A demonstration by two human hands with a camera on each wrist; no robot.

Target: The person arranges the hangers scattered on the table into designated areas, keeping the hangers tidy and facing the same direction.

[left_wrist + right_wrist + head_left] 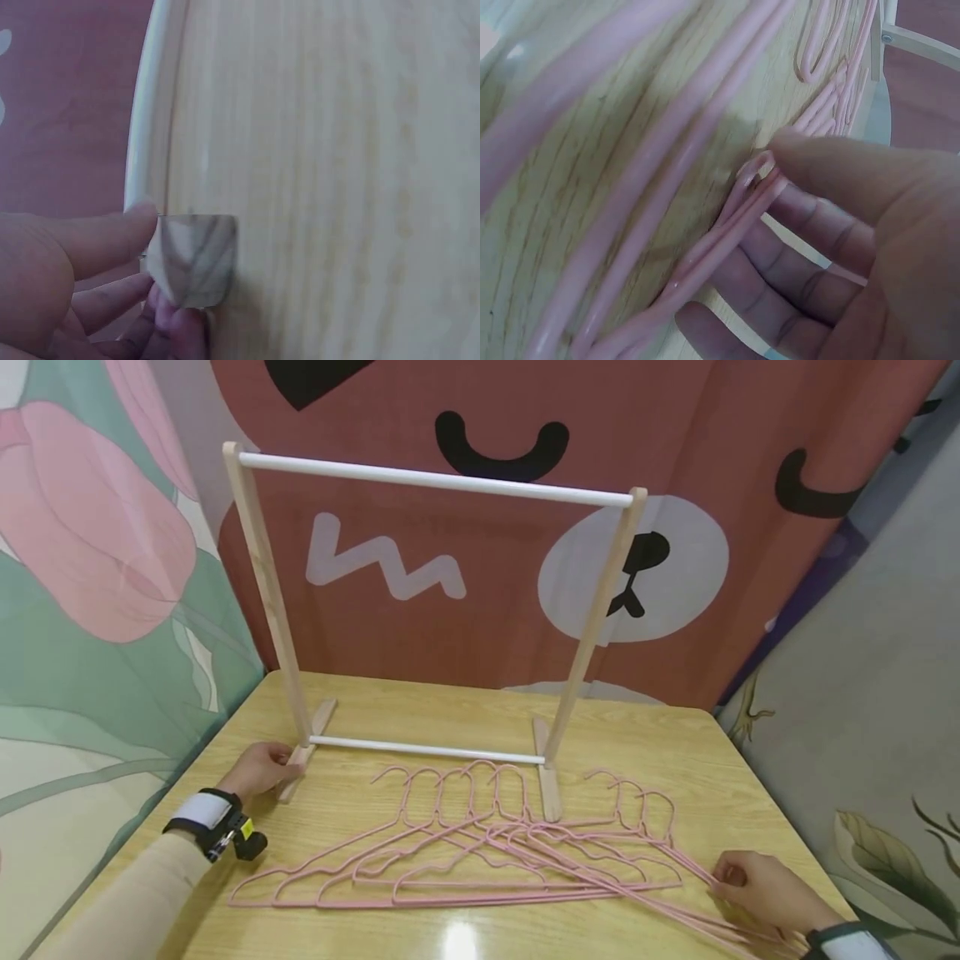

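Observation:
A garment rack with pale wooden posts and white bars (435, 479) stands on the table. My left hand (258, 768) holds its left wooden foot (294, 781); the left wrist view shows thumb and fingers about the end of that foot (196, 259). Several pink clothes hangers (450, 902) lie overlapping in front of the rack, most hooks pointing towards it. At the right my right hand (768, 893) pinches the ends of some pink hangers (727, 229) between thumb and fingers. Other hanger wires (667, 150) pass beside that hand. How many it holds is hidden.
The wooden-patterned table (360, 935) carries the rack and hangers. Behind it hangs a reddish curtain (480, 635) with cartoon faces. Patterned curtains stand at the left (97, 568) and the right (862, 693), close to the table's sides.

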